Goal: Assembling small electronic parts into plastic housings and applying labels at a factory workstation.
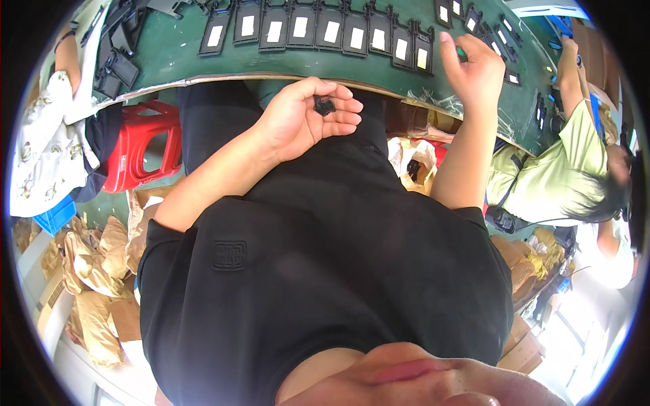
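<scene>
Fingers of our left hand curl loosely apart, a small black part resting on them below the table's near edge. Our right hand pinches something green, mostly hidden.

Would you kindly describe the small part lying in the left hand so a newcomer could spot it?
Start at the green table with its row of black frames. Just below its edge, the left hand lies palm up; the small black part rests on its fingers, loose and far smaller than the frames.
</scene>
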`<action>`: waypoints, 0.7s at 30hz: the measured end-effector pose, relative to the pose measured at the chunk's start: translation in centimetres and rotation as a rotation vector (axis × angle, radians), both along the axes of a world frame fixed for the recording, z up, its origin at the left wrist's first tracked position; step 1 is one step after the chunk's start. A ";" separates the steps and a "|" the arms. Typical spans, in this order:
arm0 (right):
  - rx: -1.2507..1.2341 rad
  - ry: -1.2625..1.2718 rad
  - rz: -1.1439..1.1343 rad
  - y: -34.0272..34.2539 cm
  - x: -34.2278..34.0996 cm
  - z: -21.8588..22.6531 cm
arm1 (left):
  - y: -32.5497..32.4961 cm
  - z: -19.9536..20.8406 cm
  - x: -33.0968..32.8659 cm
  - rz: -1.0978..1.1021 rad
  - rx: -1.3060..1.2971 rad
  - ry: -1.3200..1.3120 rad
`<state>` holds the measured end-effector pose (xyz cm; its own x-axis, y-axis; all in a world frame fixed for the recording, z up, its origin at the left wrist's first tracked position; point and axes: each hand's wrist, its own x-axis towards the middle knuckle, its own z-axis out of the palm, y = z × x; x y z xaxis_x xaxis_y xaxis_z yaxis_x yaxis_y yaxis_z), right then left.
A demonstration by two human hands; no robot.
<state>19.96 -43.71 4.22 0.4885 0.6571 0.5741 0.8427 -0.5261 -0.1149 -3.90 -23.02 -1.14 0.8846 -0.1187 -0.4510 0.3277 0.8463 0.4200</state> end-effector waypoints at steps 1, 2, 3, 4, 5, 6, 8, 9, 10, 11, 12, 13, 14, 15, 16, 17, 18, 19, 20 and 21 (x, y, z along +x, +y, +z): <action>-0.001 0.001 0.003 0.0 0.1 -0.2 | 0.0 -0.1 -0.1 0.006 0.000 -0.011; 0.024 0.104 0.016 0.1 0.2 -0.3 | 0.1 -0.1 -0.1 0.009 -0.001 -0.010; 0.050 0.208 0.029 0.1 0.2 -0.5 | 0.1 -0.1 0.0 0.013 0.001 -0.017; 0.049 0.208 0.031 0.1 0.2 -0.5 | 0.2 -0.1 -0.1 0.015 0.003 -0.025; -0.012 0.226 0.051 0.1 0.1 -0.6 | 0.2 -0.1 -0.1 0.017 0.002 -0.025; -0.074 0.244 0.069 0.1 0.1 -0.6 | 0.2 -0.2 -0.1 0.016 0.007 -0.024; -0.063 0.192 0.130 0.3 0.3 -1.1 | 0.2 -0.2 -0.3 0.017 0.013 -0.024; -0.114 0.210 0.107 0.4 0.2 -1.2 | 0.3 -0.4 -0.5 0.005 0.010 -0.019; -0.167 0.221 0.086 0.5 0.3 -1.1 | 0.3 -0.6 -0.3 -0.004 0.006 -0.020; -0.142 0.227 0.063 0.6 0.3 -1.4 | 0.3 -0.6 -0.2 0.000 0.005 -0.028; -0.144 0.218 0.066 0.7 0.6 -1.4 | 0.3 -0.6 -0.3 0.003 0.005 -0.023; -0.157 0.204 0.049 0.7 0.6 -1.4 | 0.2 -0.6 -0.5 0.003 0.005 -0.013; -0.170 0.191 0.031 0.7 0.6 -1.5 | 0.2 -0.6 -0.5 0.002 0.014 -0.008; -0.167 0.182 0.040 0.8 0.8 -1.5 | 0.1 -0.6 -0.5 0.003 0.013 -0.011; -0.167 0.181 0.040 0.8 1.0 -1.6 | 0.0 -0.6 -0.6 -0.002 0.008 -0.009; -0.175 0.179 0.070 0.8 1.1 -1.7 | 0.0 -0.6 -0.6 -0.008 0.002 -0.006; -0.183 0.176 0.099 0.8 1.3 -1.8 | 0.1 -0.8 -0.6 -0.008 0.002 -0.006; -0.183 0.177 0.100 0.8 1.6 -1.9 | 0.1 -1.0 -0.6 -0.016 0.002 -0.017; -0.204 0.177 0.090 0.8 1.8 -1.9 | 0.2 -1.1 -0.6 -0.025 0.002 -0.027; -0.224 0.178 0.079 0.8 1.9 -2.0 | 0.3 -1.1 -0.6 -0.024 0.001 -0.026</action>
